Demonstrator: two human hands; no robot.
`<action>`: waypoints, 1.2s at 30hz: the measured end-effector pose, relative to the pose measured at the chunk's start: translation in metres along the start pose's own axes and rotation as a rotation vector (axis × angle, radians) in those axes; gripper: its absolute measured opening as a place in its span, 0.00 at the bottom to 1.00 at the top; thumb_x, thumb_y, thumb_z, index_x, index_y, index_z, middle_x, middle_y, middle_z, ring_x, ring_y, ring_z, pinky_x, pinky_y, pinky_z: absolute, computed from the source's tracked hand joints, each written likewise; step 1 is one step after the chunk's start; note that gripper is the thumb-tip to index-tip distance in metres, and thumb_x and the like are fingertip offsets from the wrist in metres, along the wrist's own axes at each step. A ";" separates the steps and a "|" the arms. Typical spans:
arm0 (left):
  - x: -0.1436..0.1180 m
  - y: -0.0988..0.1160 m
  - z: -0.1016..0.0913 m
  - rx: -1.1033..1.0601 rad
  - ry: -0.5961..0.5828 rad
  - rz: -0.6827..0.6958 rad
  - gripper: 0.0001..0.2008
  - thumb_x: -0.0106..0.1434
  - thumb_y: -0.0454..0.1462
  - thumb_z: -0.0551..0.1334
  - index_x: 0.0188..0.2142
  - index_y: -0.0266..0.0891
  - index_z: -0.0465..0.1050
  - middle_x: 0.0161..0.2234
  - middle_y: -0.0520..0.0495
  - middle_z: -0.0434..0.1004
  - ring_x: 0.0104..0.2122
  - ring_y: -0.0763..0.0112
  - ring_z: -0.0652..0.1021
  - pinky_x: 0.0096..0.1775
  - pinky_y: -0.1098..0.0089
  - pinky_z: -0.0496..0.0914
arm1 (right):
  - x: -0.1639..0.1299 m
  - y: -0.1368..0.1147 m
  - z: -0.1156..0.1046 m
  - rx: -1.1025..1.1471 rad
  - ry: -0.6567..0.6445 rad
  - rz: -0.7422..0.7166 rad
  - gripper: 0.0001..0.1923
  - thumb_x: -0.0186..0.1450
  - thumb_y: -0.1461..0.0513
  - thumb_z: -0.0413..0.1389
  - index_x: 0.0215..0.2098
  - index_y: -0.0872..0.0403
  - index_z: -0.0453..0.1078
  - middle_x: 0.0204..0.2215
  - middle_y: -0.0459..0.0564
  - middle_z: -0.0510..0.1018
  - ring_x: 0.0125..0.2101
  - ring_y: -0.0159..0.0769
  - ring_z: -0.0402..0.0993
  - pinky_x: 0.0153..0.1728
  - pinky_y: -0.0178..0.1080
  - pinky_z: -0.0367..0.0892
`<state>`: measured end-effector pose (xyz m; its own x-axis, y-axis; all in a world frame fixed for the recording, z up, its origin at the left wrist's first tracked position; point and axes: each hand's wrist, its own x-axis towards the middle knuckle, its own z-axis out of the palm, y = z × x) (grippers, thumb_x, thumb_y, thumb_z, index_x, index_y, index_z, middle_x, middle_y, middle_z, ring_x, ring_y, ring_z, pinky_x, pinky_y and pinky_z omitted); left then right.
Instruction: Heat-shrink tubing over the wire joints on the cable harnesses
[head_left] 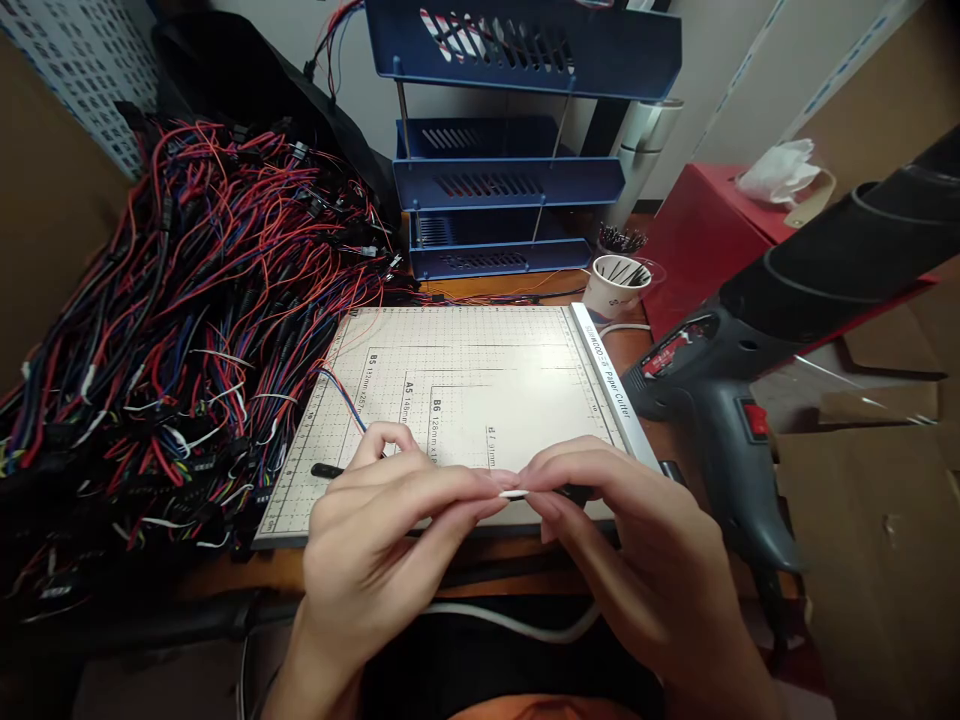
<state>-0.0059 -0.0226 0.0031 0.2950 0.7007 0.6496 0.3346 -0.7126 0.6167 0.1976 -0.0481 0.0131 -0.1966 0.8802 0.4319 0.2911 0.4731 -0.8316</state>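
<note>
My left hand [390,540] and my right hand [630,545] meet fingertip to fingertip over the near edge of a paper cutter board [480,380]. Between the fingertips sits a small white piece [514,493], pinched from both sides. A thin blue and red wire [341,392] runs from the left hand toward the wire heap. A short black tube [327,470] pokes out to the left of my left hand. Something dark shows under my right fingers; I cannot tell what it is.
A big tangle of red, blue and black wires [180,320] fills the left. A dark heat gun [720,400] stands at the right. A blue stacked tray rack [510,170], a paper cup of black pieces [616,282] and a red box [705,230] sit behind.
</note>
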 end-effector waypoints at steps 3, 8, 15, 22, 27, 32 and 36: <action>-0.001 -0.001 0.001 -0.008 -0.004 0.001 0.09 0.70 0.29 0.68 0.45 0.46 0.79 0.36 0.54 0.89 0.24 0.75 0.78 0.38 0.60 0.67 | 0.002 0.001 0.000 -0.022 -0.001 -0.006 0.09 0.75 0.68 0.57 0.47 0.47 0.74 0.37 0.42 0.80 0.32 0.25 0.76 0.32 0.28 0.70; -0.002 -0.002 0.005 -0.029 0.010 -0.010 0.12 0.67 0.27 0.70 0.46 0.45 0.78 0.34 0.56 0.88 0.23 0.76 0.78 0.41 0.61 0.68 | 0.000 0.003 0.000 -0.028 -0.016 -0.003 0.06 0.75 0.66 0.58 0.45 0.48 0.73 0.37 0.44 0.80 0.38 0.30 0.79 0.32 0.30 0.70; -0.003 -0.003 0.008 -0.083 0.033 -0.042 0.14 0.68 0.26 0.65 0.47 0.45 0.79 0.35 0.52 0.88 0.23 0.74 0.79 0.40 0.61 0.70 | -0.005 0.005 0.005 0.080 0.050 0.077 0.08 0.76 0.67 0.58 0.46 0.46 0.73 0.40 0.44 0.78 0.41 0.31 0.76 0.40 0.32 0.70; -0.003 -0.004 0.010 -0.068 0.046 -0.036 0.16 0.67 0.23 0.65 0.47 0.45 0.79 0.33 0.54 0.87 0.26 0.75 0.78 0.41 0.62 0.69 | -0.004 0.005 0.006 0.052 0.038 0.059 0.08 0.76 0.67 0.57 0.47 0.46 0.72 0.39 0.42 0.78 0.41 0.27 0.75 0.41 0.29 0.70; -0.004 -0.005 0.010 -0.068 0.045 -0.033 0.16 0.66 0.23 0.66 0.46 0.45 0.79 0.34 0.55 0.88 0.24 0.75 0.79 0.41 0.61 0.70 | -0.003 0.008 0.005 0.025 0.038 0.053 0.08 0.76 0.67 0.57 0.46 0.46 0.72 0.39 0.43 0.78 0.40 0.29 0.75 0.38 0.30 0.70; -0.006 -0.008 0.009 -0.049 0.024 -0.027 0.17 0.66 0.22 0.65 0.46 0.46 0.79 0.35 0.52 0.89 0.25 0.73 0.80 0.41 0.61 0.71 | -0.002 0.008 0.005 0.006 0.032 0.038 0.08 0.75 0.67 0.57 0.47 0.47 0.73 0.38 0.44 0.78 0.39 0.30 0.76 0.37 0.31 0.71; -0.006 -0.007 0.008 -0.041 0.010 -0.036 0.16 0.67 0.22 0.64 0.45 0.45 0.79 0.34 0.53 0.88 0.26 0.73 0.80 0.41 0.60 0.71 | -0.001 0.008 0.005 -0.004 0.020 0.040 0.07 0.76 0.67 0.57 0.46 0.47 0.73 0.38 0.44 0.78 0.39 0.29 0.76 0.36 0.30 0.70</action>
<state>-0.0024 -0.0213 -0.0085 0.2744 0.7256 0.6310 0.3082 -0.6879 0.6571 0.1954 -0.0461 0.0045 -0.1658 0.8989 0.4055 0.3022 0.4377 -0.8468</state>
